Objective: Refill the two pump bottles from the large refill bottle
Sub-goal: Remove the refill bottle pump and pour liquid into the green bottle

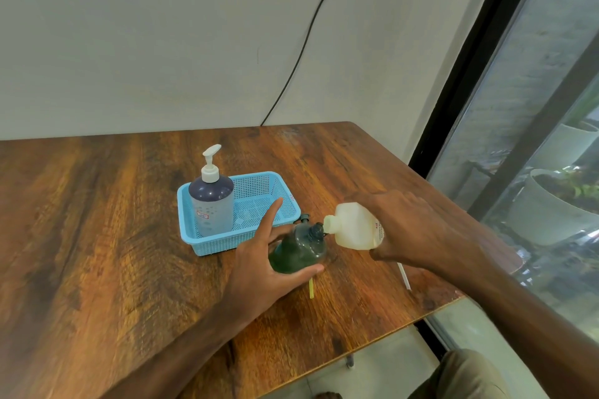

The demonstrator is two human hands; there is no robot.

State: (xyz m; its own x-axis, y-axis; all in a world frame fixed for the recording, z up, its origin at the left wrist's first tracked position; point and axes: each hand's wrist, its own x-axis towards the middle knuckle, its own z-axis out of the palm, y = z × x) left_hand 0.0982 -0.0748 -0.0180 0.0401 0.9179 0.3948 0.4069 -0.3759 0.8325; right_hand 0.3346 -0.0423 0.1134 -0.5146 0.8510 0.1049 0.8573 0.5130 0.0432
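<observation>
The right hand point(418, 230) grips the white refill bottle point(353, 227), tipped with its spout at the green bottle point(298, 253)'s neck. The left hand point(256, 269) clasps the green bottle between thumb and fingers.

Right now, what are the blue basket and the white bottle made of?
The blue basket looks like moulded plastic, matte: even colour, walls full of tiny holes. The white bottle looks like plastic too, milky and slightly see-through, with a dull sheen. How stiff it is I cannot tell.
</observation>
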